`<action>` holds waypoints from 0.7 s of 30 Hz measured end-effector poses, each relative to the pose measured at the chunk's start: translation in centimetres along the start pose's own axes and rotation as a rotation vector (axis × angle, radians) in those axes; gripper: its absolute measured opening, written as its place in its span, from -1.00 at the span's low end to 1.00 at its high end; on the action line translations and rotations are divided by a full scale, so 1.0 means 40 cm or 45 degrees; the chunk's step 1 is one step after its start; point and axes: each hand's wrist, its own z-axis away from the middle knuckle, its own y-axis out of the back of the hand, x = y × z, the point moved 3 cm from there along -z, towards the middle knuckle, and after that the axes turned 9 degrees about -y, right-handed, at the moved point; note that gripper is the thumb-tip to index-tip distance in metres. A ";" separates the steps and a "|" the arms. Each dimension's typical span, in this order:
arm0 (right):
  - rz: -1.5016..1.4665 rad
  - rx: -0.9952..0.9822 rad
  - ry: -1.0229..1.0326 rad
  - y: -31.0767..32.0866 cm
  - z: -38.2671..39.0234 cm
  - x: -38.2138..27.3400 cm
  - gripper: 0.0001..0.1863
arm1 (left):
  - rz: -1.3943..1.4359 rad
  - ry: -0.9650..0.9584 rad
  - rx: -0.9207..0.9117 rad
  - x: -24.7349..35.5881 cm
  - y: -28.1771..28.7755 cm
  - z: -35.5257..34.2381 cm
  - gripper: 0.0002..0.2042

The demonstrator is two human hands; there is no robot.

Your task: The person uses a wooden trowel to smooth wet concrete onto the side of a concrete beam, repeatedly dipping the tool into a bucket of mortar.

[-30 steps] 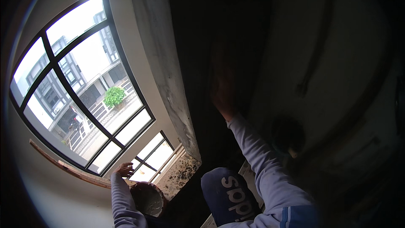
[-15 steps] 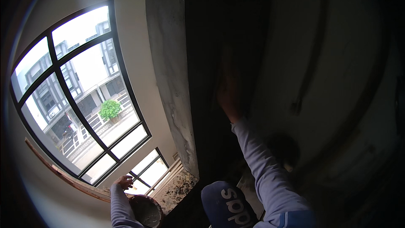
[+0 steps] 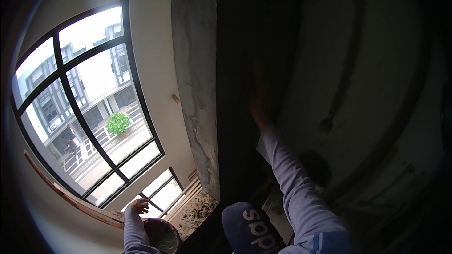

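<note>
Extent of work: the lit left face of the column (image 3: 197, 80) carries a grey coat along its visible length, by appearance largely covered. The shaded face (image 3: 247, 56) just to the right is too dark for its finish to be judged; what is left there cannot be told. Grey mix (image 3: 167, 240) remains in the bucket, so supply appears unspent.

Column: at centre, between the window side on the left and the dim wall on the right. Left face grey, mottled, with darker streaks and cloudy patches; edge fairly straight, roughened toward the lower end.

Right hand (image 3: 257, 106): one, extended far over the shaded face, deep in shadow. Whether it touches the surface, how the fingers stand, and whether anything is held: cannot tell.

Left hand (image 3: 140, 205): one, near left, just beyond the bucket. Fingers apart and loosely bent; nothing visible in the grasp.

Bucket (image 3: 156, 222): one, round, dark-rimmed, beside the left forearm, partly cut by the lower edge of view.

Ledge (image 3: 195, 212): one, pale, with dark speckles, right of the bucket, at the column's lower end.

Window (image 3: 94, 129): one, large, black-framed, far left, a green tree (image 3: 117, 123) outside.

Wall (image 3: 386, 61): one, dim, right, with a dark band (image 3: 351, 61).
</note>
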 end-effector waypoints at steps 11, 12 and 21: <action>-0.026 0.127 0.316 -0.039 -0.335 -0.191 -0.64 | 0.092 0.029 0.031 -0.034 0.037 0.014 -0.58; -0.002 0.037 0.216 -0.044 -0.264 -0.168 -0.66 | 0.056 0.047 0.001 -0.042 0.040 0.016 -0.54; 0.044 -0.239 -0.308 0.006 0.326 0.030 -0.55 | 0.033 0.004 0.083 -0.022 0.042 0.035 -0.53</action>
